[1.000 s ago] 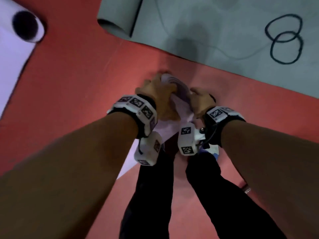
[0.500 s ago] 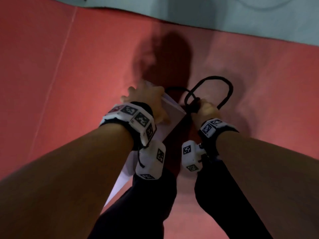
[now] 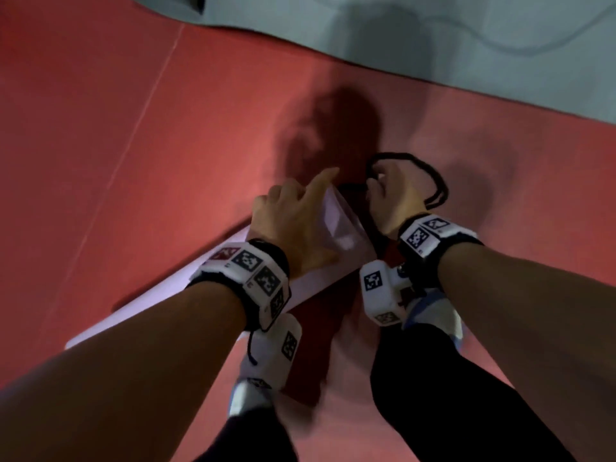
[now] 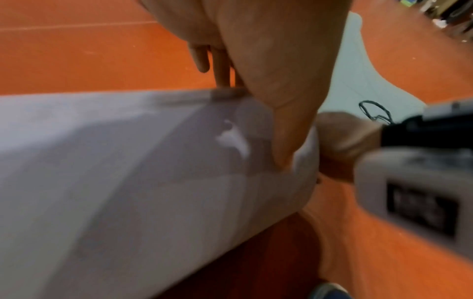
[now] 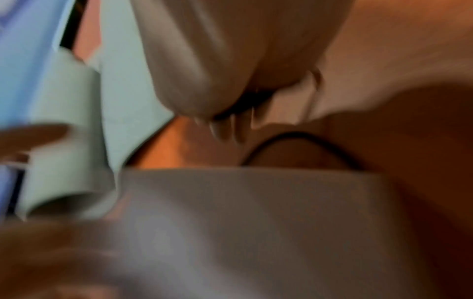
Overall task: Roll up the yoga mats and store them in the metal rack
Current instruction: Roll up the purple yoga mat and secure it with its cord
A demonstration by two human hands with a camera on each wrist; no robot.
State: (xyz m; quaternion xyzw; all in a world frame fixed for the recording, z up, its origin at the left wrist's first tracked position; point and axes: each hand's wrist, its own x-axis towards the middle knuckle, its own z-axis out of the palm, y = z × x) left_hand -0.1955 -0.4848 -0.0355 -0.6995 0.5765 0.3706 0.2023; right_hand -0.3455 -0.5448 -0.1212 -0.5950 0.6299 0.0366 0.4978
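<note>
A rolled lavender yoga mat [image 3: 336, 225] lies on the red floor, running from lower left up to the middle. My left hand [image 3: 293, 221] holds its far end, thumb pressed on the near side [image 4: 281, 129] and fingers over the top, index finger pointing out. My right hand [image 3: 393, 198] sits just right of that end and grips a black strap loop [image 3: 436, 185]. The strap [image 5: 307, 137] curves just beyond the mat's end [image 5: 230, 212]. The metal rack is not in view.
A grey-green mat [image 3: 500, 38] lies flat across the top of the floor, its rolled end [image 5: 64, 141] at the left. Another black loop [image 4: 376, 113] lies on it. My legs and shoes [image 3: 433, 315] are below the hands.
The lavender roll, held end-up in both hands a second ago, now lies on the floor. My right hand let go of it and took the black strap loop, bringing it toward the roll's end.
</note>
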